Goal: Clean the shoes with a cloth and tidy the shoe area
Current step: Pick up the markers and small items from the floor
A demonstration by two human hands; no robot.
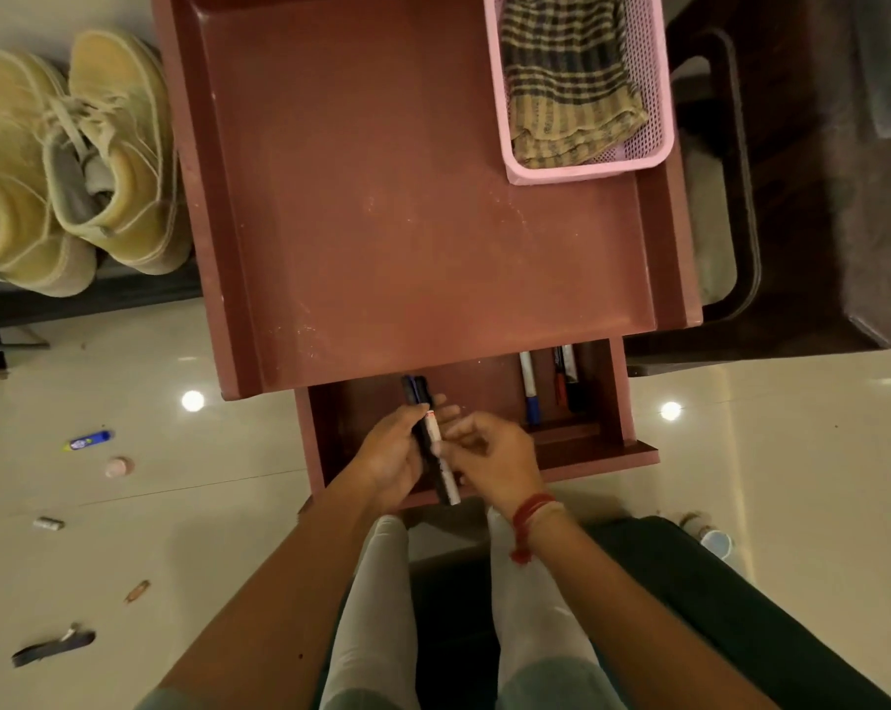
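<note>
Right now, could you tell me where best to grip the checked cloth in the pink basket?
Pinch the checked cloth at its bunched, folded near end, coming straight down from above: the pink basket walls it in on the sides, and only the top is open.

Red thread wristband (533, 509), pale trousers (377, 607)

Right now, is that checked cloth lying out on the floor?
No, the checked cloth sits folded inside the pink basket on the brown table.
</note>
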